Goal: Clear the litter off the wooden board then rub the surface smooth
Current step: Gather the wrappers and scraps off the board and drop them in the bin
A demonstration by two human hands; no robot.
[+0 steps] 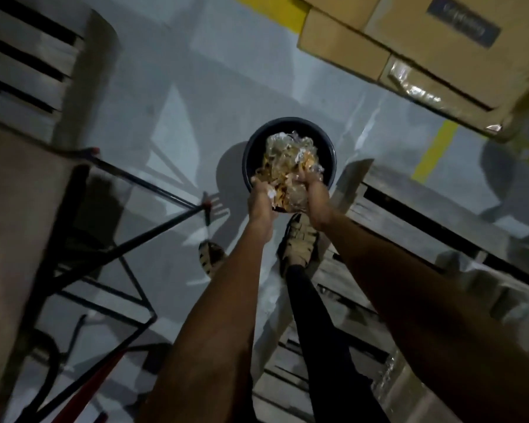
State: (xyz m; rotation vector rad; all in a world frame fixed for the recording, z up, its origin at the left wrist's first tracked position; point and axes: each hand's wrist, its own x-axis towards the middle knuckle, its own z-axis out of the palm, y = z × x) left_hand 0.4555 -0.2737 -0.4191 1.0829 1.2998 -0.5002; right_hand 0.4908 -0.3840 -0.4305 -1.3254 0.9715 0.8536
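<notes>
Two bare forearms reached forward and down from the bottom of the view. Below them stood a leg in dark trousers and a sandalled foot [300, 239] on the grey floor [177, 96]; a second sandal [209, 257] showed partly behind the left forearm.

Left hand [261, 201] and right hand [313, 193] were close together, fingers curled, clamped on either side of one bundle of litter [287, 166]: crumpled clear plastic wrap mixed with tan scraps and bits of white. The bundle was held directly over the mouth of a dark round bin [330, 145] standing on the floor. Whether the litter touched the bin's rim could not be told.

To the left, a table edge [16, 209] with a dark metal frame [126, 239] beneath. To the right, a slatted wooden pallet [409, 215], just beside the right foot. Another slatted pallet [28, 65] lay far left. Beyond the bin, stacked cardboard boxes [409, 47], some taped, and yellow floor markings [434, 148]. The picture was motion-blurred at the edges.
</notes>
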